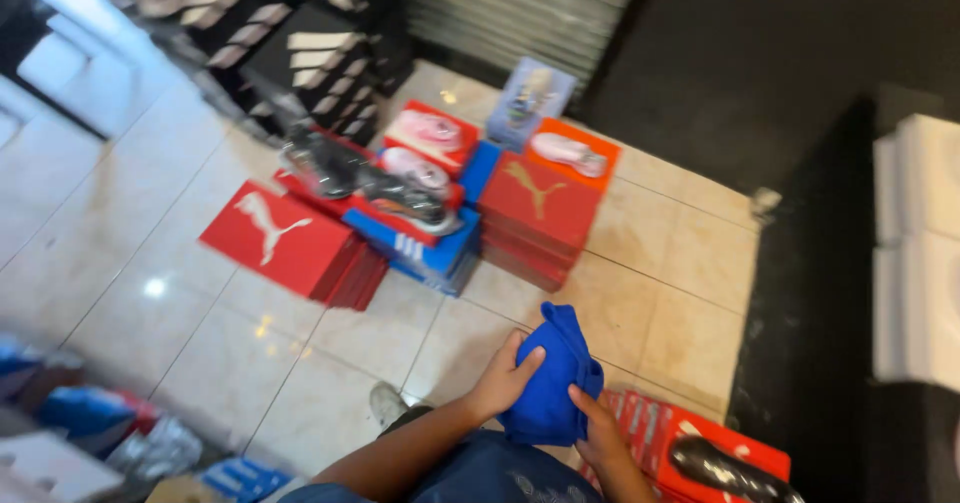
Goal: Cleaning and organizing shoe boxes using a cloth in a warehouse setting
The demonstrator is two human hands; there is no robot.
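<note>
From the head view, my left hand (503, 380) and right hand (597, 433) are both closed on a blue cloth (552, 381), bunched between them above the tiled floor (180, 303) near its lower edge. To handle it well, I judge I should keep both grips firm and the fabric gathered so no end drops. A red box (690, 441) with a black shoe (725, 471) lies just beside my right hand. Further up the floor, red and blue boxes (420, 225) carry more shoes; dark walls close the room on the right.

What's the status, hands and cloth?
Left hand and right hand both gripping blue cloth. Red box under right hand. Nothing blocking.
</note>
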